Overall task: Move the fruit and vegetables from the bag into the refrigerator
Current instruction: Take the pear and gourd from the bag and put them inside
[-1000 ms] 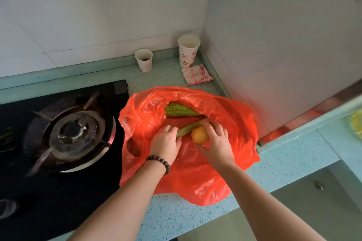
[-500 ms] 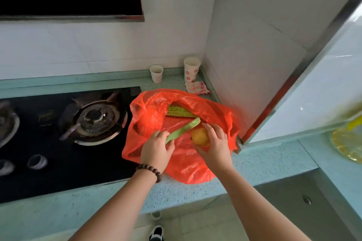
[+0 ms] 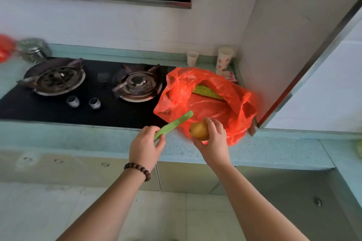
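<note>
A: Holding what? Your left hand (image 3: 146, 146) pinches the green bean (image 3: 172, 125); your right hand (image 3: 212, 141) wraps the yellow fruit (image 3: 199, 130), both clear of the red bag (image 3: 205, 103).

B: The bean looks light and bendy, so grip it mid-length. The fruit looks firm; cup it.

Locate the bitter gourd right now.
In the head view, the bitter gourd lies inside the red bag on the counter's right, in front of the patterned cup.
</note>
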`<state>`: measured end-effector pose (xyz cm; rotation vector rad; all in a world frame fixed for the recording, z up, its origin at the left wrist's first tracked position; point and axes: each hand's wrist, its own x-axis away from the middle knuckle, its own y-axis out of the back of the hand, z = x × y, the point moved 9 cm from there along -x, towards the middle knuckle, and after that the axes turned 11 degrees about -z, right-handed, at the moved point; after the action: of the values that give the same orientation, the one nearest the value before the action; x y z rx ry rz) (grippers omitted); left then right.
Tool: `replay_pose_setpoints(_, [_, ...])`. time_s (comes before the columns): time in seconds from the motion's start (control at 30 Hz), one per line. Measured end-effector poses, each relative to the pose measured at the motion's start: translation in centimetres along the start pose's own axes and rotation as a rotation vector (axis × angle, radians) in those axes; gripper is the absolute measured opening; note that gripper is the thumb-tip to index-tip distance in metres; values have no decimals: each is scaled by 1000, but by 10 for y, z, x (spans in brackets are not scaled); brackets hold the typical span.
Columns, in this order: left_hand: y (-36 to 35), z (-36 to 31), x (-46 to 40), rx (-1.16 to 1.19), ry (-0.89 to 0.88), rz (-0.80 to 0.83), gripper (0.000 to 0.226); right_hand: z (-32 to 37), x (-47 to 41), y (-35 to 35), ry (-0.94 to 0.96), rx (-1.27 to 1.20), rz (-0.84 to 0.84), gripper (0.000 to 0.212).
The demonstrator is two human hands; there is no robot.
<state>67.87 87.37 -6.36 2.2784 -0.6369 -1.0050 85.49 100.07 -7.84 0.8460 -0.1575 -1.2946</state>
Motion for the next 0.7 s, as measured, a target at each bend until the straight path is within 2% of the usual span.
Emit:
replay_pose_setpoints(0.2, [61, 45, 49, -38, 111, -68, 14, 50, 48, -37, 77, -34, 118, 67])
replay_pose_setpoints(0.37, [148, 95, 109, -97, 232, -183, 13, 115, 114, -82, 156, -108, 254, 67])
replay_pose_setpoints(0.5, [245, 147, 185, -180, 358, -291, 14, 186, 205, -126, 254, -143, 406, 69])
replay_pose_setpoints(0.7, [412, 207, 344, -343, 626, -441, 14, 312, 391, -170, 463, -283, 657, 68])
